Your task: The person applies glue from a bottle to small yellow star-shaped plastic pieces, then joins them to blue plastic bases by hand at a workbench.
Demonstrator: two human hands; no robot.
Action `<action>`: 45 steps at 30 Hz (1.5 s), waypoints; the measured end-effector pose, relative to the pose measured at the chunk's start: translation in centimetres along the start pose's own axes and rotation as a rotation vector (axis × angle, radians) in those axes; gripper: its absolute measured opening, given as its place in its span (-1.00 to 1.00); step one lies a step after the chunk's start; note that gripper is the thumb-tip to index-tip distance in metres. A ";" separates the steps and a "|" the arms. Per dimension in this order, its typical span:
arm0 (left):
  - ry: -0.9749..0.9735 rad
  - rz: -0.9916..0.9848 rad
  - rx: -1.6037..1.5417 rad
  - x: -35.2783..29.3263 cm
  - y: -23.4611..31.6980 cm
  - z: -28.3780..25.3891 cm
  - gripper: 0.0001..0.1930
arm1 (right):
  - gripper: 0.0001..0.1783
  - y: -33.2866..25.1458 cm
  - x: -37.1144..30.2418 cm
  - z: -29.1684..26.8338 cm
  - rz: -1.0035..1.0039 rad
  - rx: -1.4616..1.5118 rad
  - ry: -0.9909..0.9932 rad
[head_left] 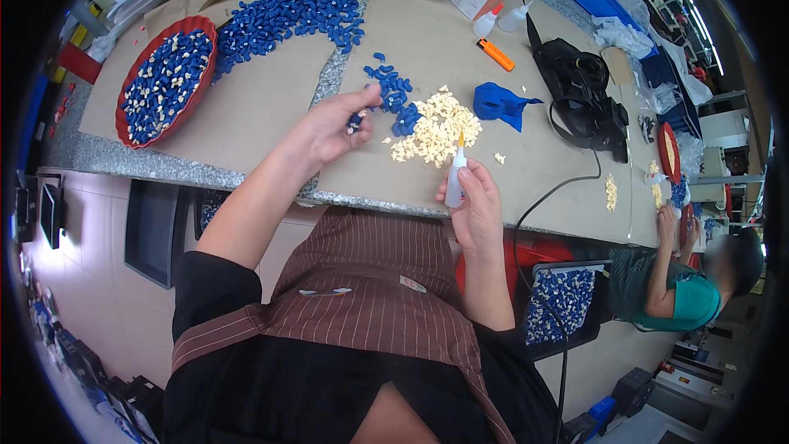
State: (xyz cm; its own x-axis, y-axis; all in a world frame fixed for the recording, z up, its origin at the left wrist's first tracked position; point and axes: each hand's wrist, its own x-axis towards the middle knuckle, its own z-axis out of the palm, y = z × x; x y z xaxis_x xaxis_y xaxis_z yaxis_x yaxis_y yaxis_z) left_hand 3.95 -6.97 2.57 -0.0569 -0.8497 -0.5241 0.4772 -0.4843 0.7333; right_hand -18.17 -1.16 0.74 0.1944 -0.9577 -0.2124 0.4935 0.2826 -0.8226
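My left hand is closed, its fingers curled around a small dark-blue piece that shows partly, with a pale spot. In my right hand a small translucent squeeze bottle is gripped upright, its narrow yellowish tip pointing away from me. Just beyond the tip lies a heap of small cream-coloured pieces. A short trail of small blue pieces runs along the heap's left side, near my left fingertips. To the heap's right lies a crumpled blue cloth or bag.
At left, a red scalloped bowl holds mixed blue and cream pieces; a big blue pile spreads beyond. Right are an orange cutter-like tool, capped bottles, black straps with a cable. A co-worker sits far right.
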 end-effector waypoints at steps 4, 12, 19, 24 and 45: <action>0.022 -0.045 -0.208 -0.9 0.1 -0.1 -0.72 | -0.78 0.1 0.2 -0.4 -0.012 0.059 -0.029; 0.143 0.603 1.326 -0.2 -1.5 2.2 -0.74 | -0.76 0.1 0.1 -0.4 0.004 0.108 -0.032; 0.130 0.643 1.404 -0.5 -2.7 2.1 -0.80 | -0.71 -0.3 -0.4 0.6 -0.074 -0.034 -0.046; 0.175 0.795 1.160 -1.4 -3.4 1.2 -0.85 | -0.70 -0.2 0.6 -0.1 -0.228 -0.288 -0.017; 0.055 0.790 0.691 -4.2 -6.9 0.1 -0.80 | -0.77 2.3 0.0 0.8 -0.420 -0.331 0.015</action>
State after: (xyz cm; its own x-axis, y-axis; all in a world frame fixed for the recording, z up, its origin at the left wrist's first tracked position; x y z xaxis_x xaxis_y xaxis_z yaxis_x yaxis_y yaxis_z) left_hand 0.83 -0.11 -0.29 0.1008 -0.9736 0.2047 -0.2435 0.1753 0.9539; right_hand -16.31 -0.45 -0.75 0.0239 -0.9859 0.1657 0.2319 -0.1558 -0.9602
